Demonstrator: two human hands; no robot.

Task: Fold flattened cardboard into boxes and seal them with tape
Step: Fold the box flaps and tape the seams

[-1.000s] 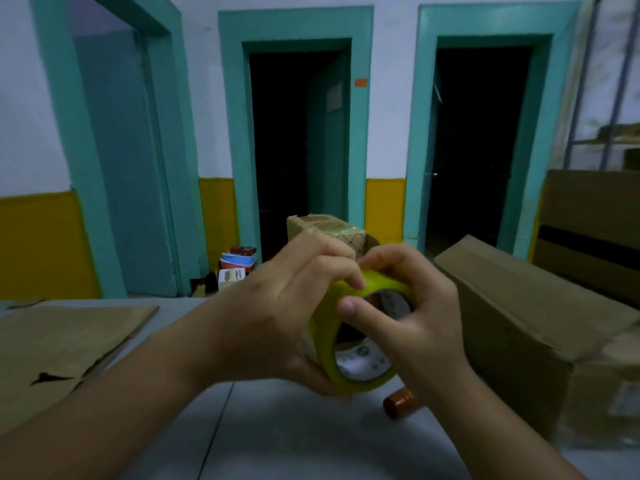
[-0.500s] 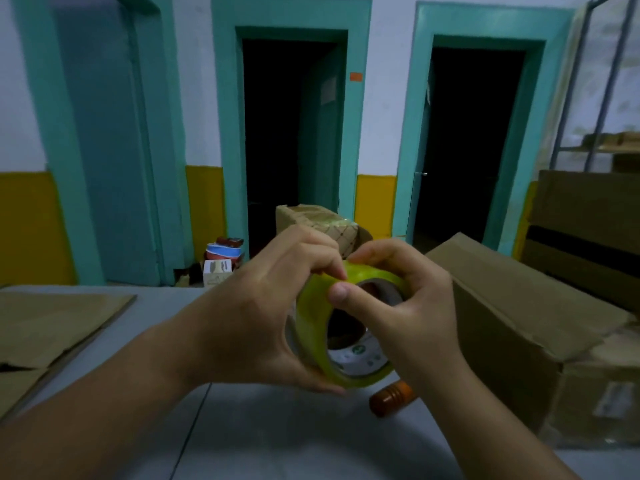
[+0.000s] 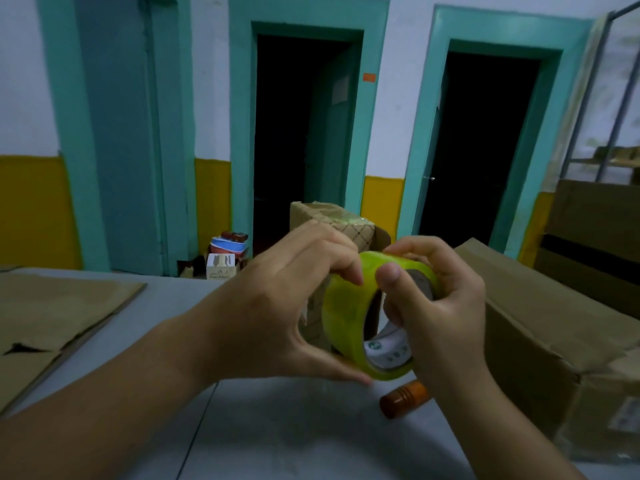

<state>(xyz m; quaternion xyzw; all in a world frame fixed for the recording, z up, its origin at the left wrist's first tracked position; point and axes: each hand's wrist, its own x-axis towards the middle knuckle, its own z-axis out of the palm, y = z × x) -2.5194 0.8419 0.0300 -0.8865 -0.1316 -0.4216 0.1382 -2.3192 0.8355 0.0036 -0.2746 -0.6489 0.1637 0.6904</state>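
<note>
A yellow-green roll of tape is held upright above the grey table. My left hand cups its left side, with fingertips on the top of the roll and the thumb under it. My right hand grips the roll from the right, thumb pressed on the top edge and fingers through the core. Flattened cardboard lies on the table at the left. A large brown cardboard box stands at the right.
A small taped box stands behind my hands. An orange-brown cylinder lies on the table under the roll. More cartons stack at the far right. Two dark doorways open in the wall ahead.
The roll has tilted a little, showing more of its outer face. Both hands keep their hold, the right thumb sliding along the top edge. The view has shifted slightly.
</note>
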